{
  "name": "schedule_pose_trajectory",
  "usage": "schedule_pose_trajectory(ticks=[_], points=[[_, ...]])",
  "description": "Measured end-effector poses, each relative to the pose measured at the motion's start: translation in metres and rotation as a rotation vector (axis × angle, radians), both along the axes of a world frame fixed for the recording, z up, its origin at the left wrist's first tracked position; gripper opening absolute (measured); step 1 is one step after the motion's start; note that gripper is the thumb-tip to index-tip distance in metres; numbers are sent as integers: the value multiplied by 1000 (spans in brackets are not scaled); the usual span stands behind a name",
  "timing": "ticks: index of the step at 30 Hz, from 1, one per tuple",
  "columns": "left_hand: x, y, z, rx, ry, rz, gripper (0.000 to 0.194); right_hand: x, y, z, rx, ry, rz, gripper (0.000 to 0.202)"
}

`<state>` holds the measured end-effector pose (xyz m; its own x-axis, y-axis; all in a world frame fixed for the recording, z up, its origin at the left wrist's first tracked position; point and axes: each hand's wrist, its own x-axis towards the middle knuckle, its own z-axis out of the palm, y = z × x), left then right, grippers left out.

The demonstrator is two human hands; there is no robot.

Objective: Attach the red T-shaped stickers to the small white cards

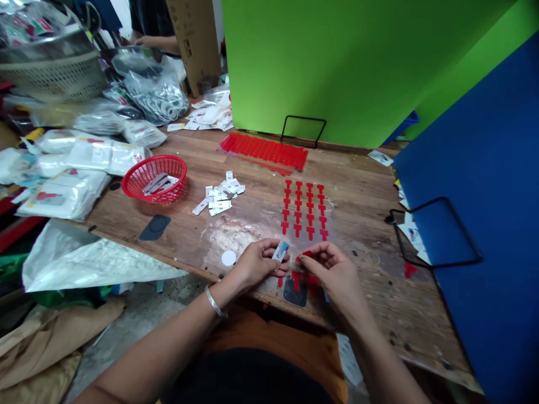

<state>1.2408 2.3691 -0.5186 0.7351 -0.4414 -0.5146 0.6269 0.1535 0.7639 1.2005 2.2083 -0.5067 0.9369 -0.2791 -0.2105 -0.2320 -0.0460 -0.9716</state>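
Observation:
My left hand is closed around a small white-and-blue printed card near the table's front edge. Beside it, my right hand pinches a red T-shaped sticker between thumb and fingers; part of it is hidden by the fingertips. Beyond the hands, red T-shaped stickers lie in rows on a clear sheet. More red pieces show beneath and between my hands, partly covered. To the left is a loose pile of small white printed strips.
A red basket holding similar strips stands at the left. Red sheets lie at the back, by a green partition. A black wire frame juts from the blue panel at right. Bagged goods crowd the left; another person's arm shows behind.

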Motion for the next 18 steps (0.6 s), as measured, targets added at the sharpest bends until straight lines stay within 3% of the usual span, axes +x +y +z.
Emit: schedule_pose_trajectory(ticks=[7, 18], points=[[-7, 2, 14, -72, 10, 28, 42, -3, 31, 4, 69, -56, 40, 25], [-9, 2, 12, -83, 26, 22, 45, -8, 32, -6, -33, -118, 67, 22]])
